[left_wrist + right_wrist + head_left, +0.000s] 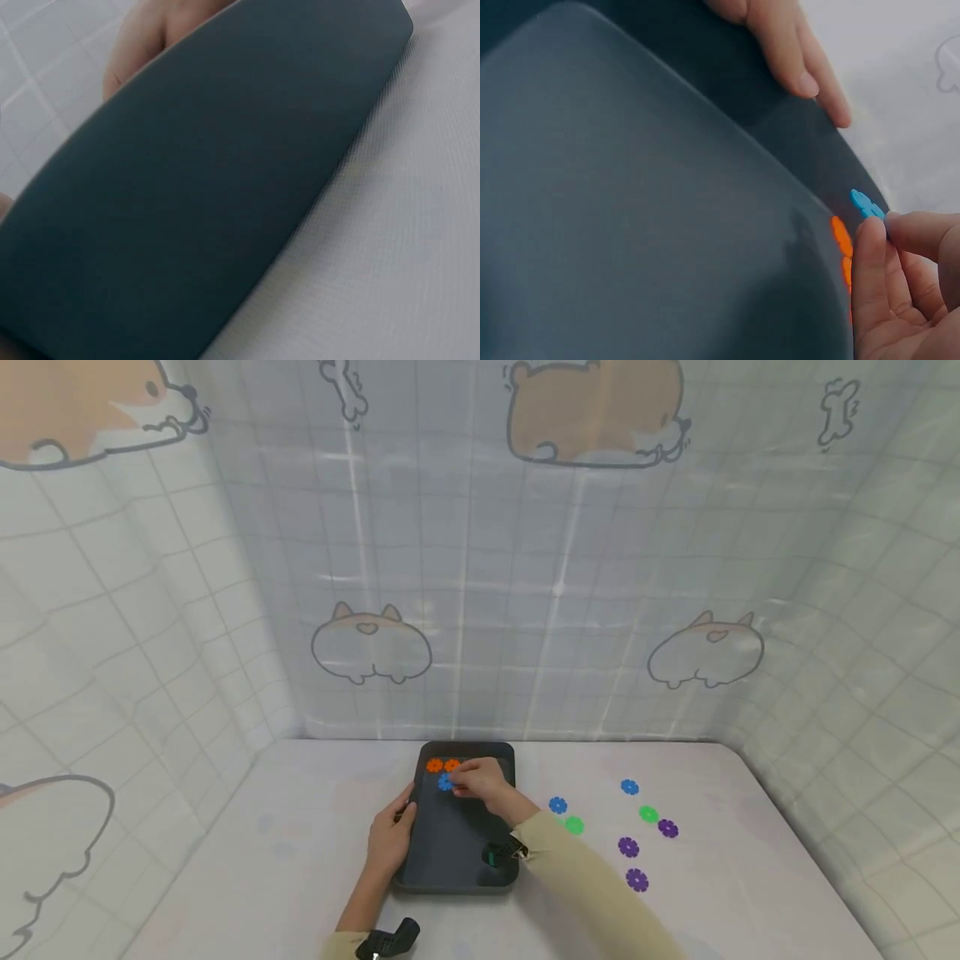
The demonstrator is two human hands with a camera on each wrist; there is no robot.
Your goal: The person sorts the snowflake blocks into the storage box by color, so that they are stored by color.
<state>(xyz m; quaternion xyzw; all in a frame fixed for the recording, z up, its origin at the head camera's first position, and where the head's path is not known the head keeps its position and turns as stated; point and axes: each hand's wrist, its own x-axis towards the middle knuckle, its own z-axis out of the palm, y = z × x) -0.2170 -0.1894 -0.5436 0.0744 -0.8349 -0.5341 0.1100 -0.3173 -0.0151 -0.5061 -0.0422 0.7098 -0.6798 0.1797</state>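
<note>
A dark rectangular tray [442,847] lies on the white table. My left hand [390,837] grips its left side, thumb at the rim; in the right wrist view that hand's fingers [784,56] lie over the tray wall. Between thumb and fingertips, my right hand [482,779] pinches a blue flower-shaped disc [865,202] over the tray's far part. Orange flower-shaped discs [434,765] sit side by side at the tray's far end, just beyond the blue one. The left wrist view is mostly filled by the tray's outer wall [202,172].
Right of the tray, several loose flower discs lie on the table: blue ones [558,805], green ones [574,825] and purple ones [628,847]. A tile-patterned sheet [495,677] with cartoon prints stands behind the table and along both sides.
</note>
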